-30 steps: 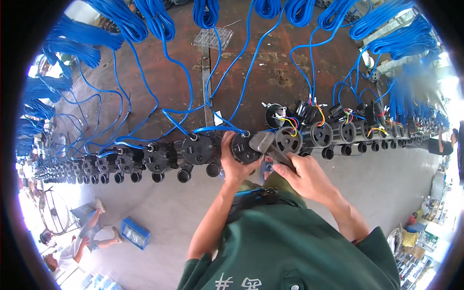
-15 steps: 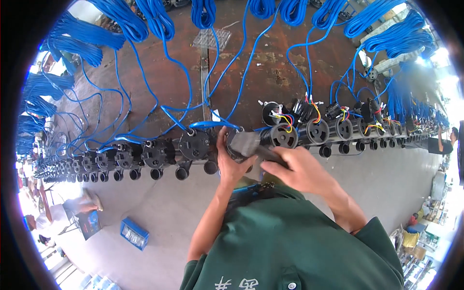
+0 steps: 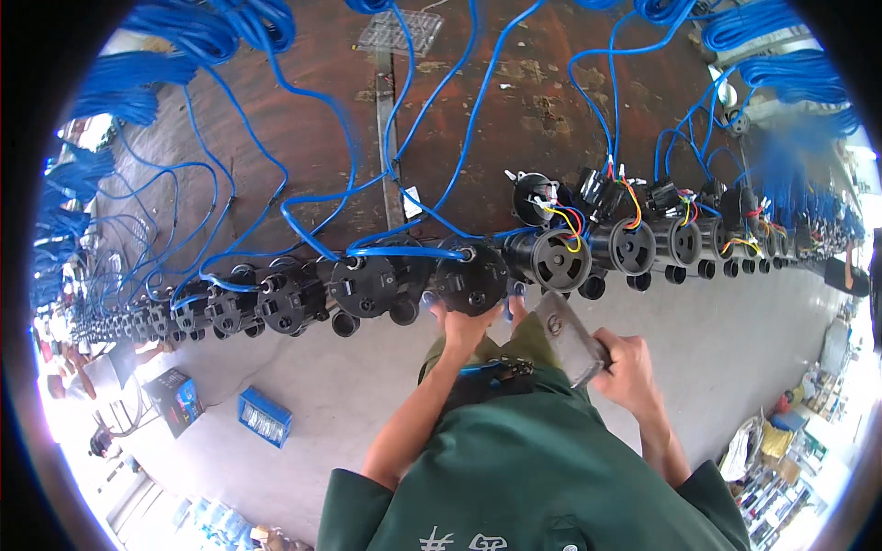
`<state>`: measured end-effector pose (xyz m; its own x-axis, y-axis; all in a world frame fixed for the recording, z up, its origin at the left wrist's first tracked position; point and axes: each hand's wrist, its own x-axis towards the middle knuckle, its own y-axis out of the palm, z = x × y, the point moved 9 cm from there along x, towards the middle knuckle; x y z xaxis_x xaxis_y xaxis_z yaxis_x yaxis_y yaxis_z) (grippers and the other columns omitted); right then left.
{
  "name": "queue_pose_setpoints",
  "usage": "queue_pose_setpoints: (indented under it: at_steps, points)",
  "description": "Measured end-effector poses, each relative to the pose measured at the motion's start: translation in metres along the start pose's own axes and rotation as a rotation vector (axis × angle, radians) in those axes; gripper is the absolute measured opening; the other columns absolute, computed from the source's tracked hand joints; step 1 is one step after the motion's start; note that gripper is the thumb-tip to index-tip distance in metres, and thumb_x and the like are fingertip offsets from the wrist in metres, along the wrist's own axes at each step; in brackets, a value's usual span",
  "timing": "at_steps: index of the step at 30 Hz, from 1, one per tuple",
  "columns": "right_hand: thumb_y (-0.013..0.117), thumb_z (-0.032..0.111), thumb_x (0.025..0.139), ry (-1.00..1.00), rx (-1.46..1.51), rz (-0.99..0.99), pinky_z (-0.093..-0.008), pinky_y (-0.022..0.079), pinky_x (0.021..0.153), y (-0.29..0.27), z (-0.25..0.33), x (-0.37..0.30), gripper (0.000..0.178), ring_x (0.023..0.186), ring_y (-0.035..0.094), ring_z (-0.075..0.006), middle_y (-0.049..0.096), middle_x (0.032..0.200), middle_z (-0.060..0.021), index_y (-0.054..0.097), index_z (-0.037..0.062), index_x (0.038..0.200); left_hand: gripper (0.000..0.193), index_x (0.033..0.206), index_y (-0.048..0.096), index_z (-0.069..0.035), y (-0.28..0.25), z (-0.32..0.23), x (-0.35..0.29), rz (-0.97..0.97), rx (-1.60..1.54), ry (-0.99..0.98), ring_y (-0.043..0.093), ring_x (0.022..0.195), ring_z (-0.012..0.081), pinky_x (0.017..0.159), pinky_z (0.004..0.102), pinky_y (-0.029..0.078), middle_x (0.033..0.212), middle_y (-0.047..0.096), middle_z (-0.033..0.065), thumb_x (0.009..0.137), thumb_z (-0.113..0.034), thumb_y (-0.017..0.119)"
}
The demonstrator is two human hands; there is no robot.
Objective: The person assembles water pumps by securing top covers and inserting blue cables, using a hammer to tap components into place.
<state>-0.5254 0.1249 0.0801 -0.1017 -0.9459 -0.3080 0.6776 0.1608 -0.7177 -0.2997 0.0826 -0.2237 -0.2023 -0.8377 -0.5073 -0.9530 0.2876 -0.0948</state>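
My left hand [image 3: 467,323] is wrapped round the lower side of a black cylindrical housing [image 3: 470,280] with a round cap, and some of its fingers are hidden. A blue cable [image 3: 413,252] enters the top of this cap. To the right, away from the housings, my right hand [image 3: 629,372] grips a mallet with a worn grey rectangular head [image 3: 568,338]. Its handle is mostly hidden in my fist. Just right of my left hand, an uncapped housing [image 3: 560,261] shows an inner ring and coloured wires [image 3: 571,225].
A long row of capped housings [image 3: 367,286] runs left along the brown table's [image 3: 276,55] edge. Uncapped ones [image 3: 632,246] continue right. Blue cable coils [image 3: 184,32] lie along the far side. A blue crate [image 3: 265,418] stands on the floor; another person [image 3: 847,275] is far right.
My right hand has drawn the mallet back from the cap, down and to the right. My left hand has shifted from the housing's side to its underside. The view has moved slightly.
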Motion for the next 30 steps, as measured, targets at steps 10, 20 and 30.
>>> queue_pose_setpoints:
  at_steps: [10,20,30]
  points:
    - [0.080,0.024,0.069,-0.202,-0.142,-0.006,-0.0450,0.051,0.057,0.042,0.015,0.005,0.028,0.067,0.066,-0.0348,0.065,0.073,-0.0100,0.065,0.0099,0.088,0.060,0.139,0.062,-0.011,0.000,-0.047,-0.001,-0.050,0.530,0.452,0.056,0.124,0.0271,0.105,0.0485,0.040,0.134,0.064,0.0098,0.084,-0.024,0.082]
    - [0.086,0.022,0.066,-0.310,-0.266,0.089,-0.0433,0.052,0.058,0.049,0.007,-0.005,0.037,0.068,0.067,-0.0312,0.067,0.077,-0.0064,0.061,0.0113,0.090,0.049,0.123,0.067,-0.006,-0.009,-0.012,0.006,-0.001,0.042,0.149,0.063,0.069,0.0134,0.057,0.0316,0.051,0.092,0.068,0.0056,0.080,-0.014,0.088]
    - [0.088,0.022,0.065,-0.217,-0.210,0.061,-0.0434,0.053,0.059,0.047,-0.013,-0.015,0.040,0.070,0.068,-0.0325,0.068,0.079,-0.0073,0.065,0.0114,0.096,0.046,0.115,0.068,-0.006,-0.012,-0.034,-0.007,0.024,0.079,-0.048,0.056,0.051,0.0105,0.044,0.0292,0.043,0.074,0.064,0.0012,0.077,-0.019,0.092]
